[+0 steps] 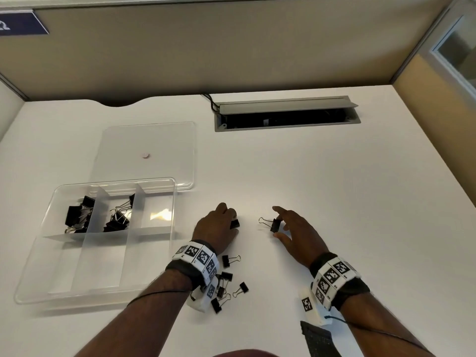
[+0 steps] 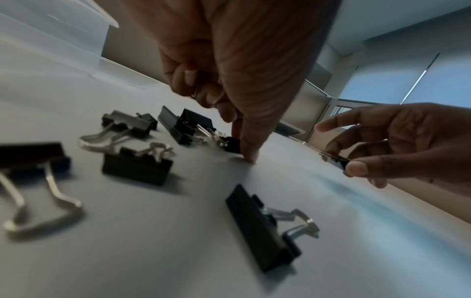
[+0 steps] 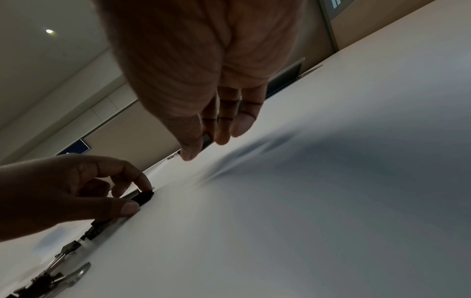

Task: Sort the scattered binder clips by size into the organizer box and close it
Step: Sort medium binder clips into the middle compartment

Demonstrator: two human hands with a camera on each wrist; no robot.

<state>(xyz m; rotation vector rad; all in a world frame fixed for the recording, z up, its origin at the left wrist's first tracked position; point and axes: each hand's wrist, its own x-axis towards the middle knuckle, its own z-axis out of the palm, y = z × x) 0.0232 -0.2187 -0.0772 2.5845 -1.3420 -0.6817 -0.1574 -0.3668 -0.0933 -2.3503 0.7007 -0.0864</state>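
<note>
Careful: your right hand point(image 1: 292, 228) pinches one binder clip point(image 1: 275, 225) above the desk point(image 1: 334, 202), your left hand point(image 1: 219, 225) pinches a small clip point(image 1: 235, 223) on it. Either may slip or land in a wrong compartment of the organizer box point(image 1: 36, 279), open at your left.

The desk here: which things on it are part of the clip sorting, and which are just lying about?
Part of the job:
- organizer box
- its lid, lying off behind the box
- loose binder clips
- clip pinched by right hand
- clip under left hand

Just lying about:
- open cable hatch
- blue sign
</note>
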